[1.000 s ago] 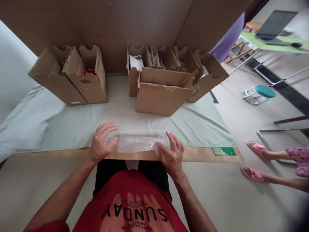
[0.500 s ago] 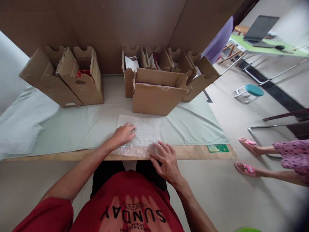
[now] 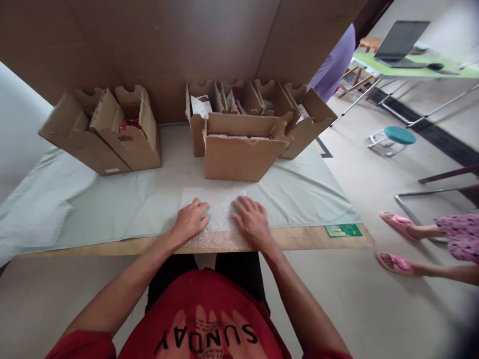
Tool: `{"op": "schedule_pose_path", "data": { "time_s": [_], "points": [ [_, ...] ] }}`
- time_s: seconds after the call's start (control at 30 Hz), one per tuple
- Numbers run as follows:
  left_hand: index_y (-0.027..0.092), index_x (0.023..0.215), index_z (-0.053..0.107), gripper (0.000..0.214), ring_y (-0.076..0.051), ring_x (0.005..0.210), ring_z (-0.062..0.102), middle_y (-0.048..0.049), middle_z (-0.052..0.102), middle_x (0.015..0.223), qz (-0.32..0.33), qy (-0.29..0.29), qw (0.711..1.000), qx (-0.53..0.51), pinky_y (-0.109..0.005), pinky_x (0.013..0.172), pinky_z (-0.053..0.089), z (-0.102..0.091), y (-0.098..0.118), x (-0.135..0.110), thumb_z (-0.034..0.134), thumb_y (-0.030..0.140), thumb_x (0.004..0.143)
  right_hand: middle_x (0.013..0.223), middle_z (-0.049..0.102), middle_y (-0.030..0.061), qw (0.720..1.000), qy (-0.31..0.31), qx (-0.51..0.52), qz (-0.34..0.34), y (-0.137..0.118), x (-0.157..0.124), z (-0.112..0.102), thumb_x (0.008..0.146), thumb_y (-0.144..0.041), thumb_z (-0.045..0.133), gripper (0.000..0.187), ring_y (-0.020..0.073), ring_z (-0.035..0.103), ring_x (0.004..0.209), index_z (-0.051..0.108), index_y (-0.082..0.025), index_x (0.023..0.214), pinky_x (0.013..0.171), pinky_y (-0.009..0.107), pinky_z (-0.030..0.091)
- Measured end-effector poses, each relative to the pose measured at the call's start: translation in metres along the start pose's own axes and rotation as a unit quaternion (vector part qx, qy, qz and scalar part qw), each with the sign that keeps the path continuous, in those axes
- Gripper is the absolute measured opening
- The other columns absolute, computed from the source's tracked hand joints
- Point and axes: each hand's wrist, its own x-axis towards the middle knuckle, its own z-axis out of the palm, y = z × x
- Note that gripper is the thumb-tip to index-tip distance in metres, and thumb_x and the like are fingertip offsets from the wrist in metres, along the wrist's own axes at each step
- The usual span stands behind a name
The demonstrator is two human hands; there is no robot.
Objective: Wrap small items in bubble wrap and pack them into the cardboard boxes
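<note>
A clear bubble wrap sheet (image 3: 220,212) lies flat near the front edge of the cloth-covered table, its lower part over the bare wooden edge. My left hand (image 3: 190,220) rests on the sheet's left side, fingers slightly bent and apart, gripping nothing. On the right side, my right hand (image 3: 252,220) presses down with fingers spread. Parts of the sheet are hidden under both hands.
Upright cardboard file boxes stand at the back left (image 3: 127,129) and back right (image 3: 243,157), before a tall cardboard panel (image 3: 179,45). More bubble wrap (image 3: 33,214) lies at the left. A person's sandalled feet (image 3: 400,264) and a teal stool (image 3: 399,134) are at the right.
My right hand has moved forward from the sheet's lower right corner onto its right side. My left hand has stayed on the left side. The view has shifted slightly.
</note>
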Motion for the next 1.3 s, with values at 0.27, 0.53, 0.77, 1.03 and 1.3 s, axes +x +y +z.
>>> {"op": "schedule_pose_path", "data": {
  "time_s": [0.27, 0.53, 0.77, 1.03, 1.3],
  "points": [
    [0.017, 0.128, 0.066, 0.037, -0.029, 0.128, 0.059, -0.0142, 0.064, 0.135, 0.073, 0.125, 0.989, -0.009, -0.043, 0.109, 0.049, 0.005, 0.006, 0.007, 0.051, 0.02, 0.094, 0.16, 0.048, 0.0148, 0.998, 0.064, 0.023, -0.003, -0.015, 0.015, -0.001, 0.101, -0.027, 0.045, 0.047, 0.0305, 0.044, 0.146, 0.055, -0.018, 0.146, 0.112, 0.049, 0.04],
    [0.01, 0.152, 0.046, 0.059, -0.038, 0.155, 0.032, -0.0219, 0.039, 0.164, 0.002, 0.087, 0.994, 0.063, -0.062, 0.125, 0.023, 0.018, -0.023, -0.006, 0.044, 0.04, 0.102, 0.152, 0.056, 0.0177, 1.0, 0.022, 0.008, 0.006, 0.01, 0.034, 0.008, 0.102, -0.034, 0.048, 0.044, 0.0337, 0.048, 0.143, 0.058, -0.016, 0.142, 0.115, 0.053, 0.037],
    [0.012, 0.156, 0.041, 0.061, -0.034, 0.159, 0.022, -0.0202, 0.03, 0.169, 0.062, 0.117, 0.99, 0.055, -0.058, 0.128, 0.017, 0.025, -0.005, -0.013, 0.045, 0.04, 0.101, 0.159, 0.048, 0.0173, 0.996, 0.029, 0.023, -0.075, -0.008, 0.005, 0.006, 0.103, -0.034, 0.049, 0.049, 0.0329, 0.044, 0.147, 0.052, -0.019, 0.15, 0.114, 0.053, 0.039],
    [0.008, 0.153, 0.043, 0.062, -0.035, 0.157, 0.028, -0.0226, 0.035, 0.166, 0.03, 0.096, 0.994, 0.048, -0.056, 0.128, 0.02, 0.037, 0.005, -0.018, 0.044, 0.042, 0.101, 0.155, 0.053, 0.0154, 0.993, -0.042, 0.024, -0.112, -0.005, 0.017, -0.002, 0.102, -0.033, 0.052, 0.045, 0.0316, 0.045, 0.146, 0.06, -0.018, 0.143, 0.115, 0.052, 0.041],
    [0.009, 0.155, 0.041, 0.065, -0.034, 0.157, 0.027, -0.0212, 0.033, 0.167, 0.05, 0.087, 0.993, 0.064, -0.057, 0.127, 0.018, 0.036, 0.001, -0.008, 0.044, 0.044, 0.101, 0.158, 0.051, 0.0123, 0.991, -0.038, 0.024, -0.125, -0.021, 0.026, 0.009, 0.103, -0.031, 0.048, 0.045, 0.0291, 0.044, 0.147, 0.058, -0.022, 0.146, 0.116, 0.05, 0.039]
  ]
}}
